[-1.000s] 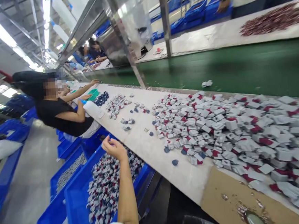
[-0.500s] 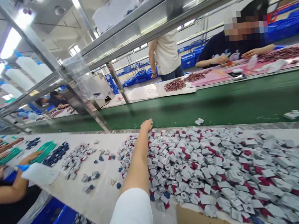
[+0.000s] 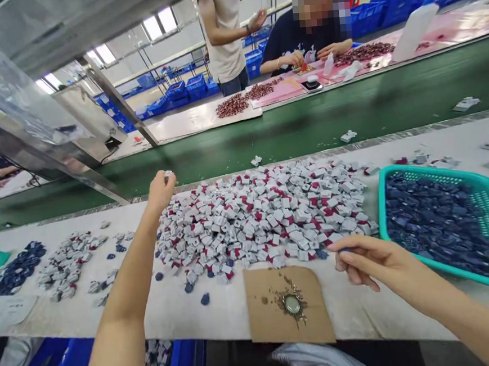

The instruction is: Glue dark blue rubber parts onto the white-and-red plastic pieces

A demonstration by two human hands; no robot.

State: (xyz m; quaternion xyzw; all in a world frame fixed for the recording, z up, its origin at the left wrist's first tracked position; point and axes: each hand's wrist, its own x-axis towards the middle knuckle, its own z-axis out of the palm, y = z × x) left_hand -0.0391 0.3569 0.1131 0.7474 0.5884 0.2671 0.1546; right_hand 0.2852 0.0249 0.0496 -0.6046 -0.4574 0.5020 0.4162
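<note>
A wide pile of grey-white and dark red pieces (image 3: 255, 216) spreads over the pale table. My left hand (image 3: 162, 188) is raised at the pile's far left corner, by the green belt, its fingers closed on a small grey-white piece (image 3: 168, 175). Over the table to the right of a cardboard sheet (image 3: 263, 317) hovers my right hand (image 3: 358, 258), thumb and fingers pinched together; a bit of dark blue shows at the fingertips, too small to make out. A round dish (image 3: 292, 304) rests on the cardboard among dark stains.
A teal basket (image 3: 442, 174) of dark blue pieces stands at the right. Smaller piles (image 3: 67, 264) lie at the left. Beyond the green belt (image 3: 299, 128), one person sits working and another stands. A metal post (image 3: 115, 97) slants at the left. Blue bins are below the table.
The view has swung right and down, bringing my right hand, the teal basket and the whole cardboard sheet into sight. My left hand has lifted off the belt's edge with a piece.
</note>
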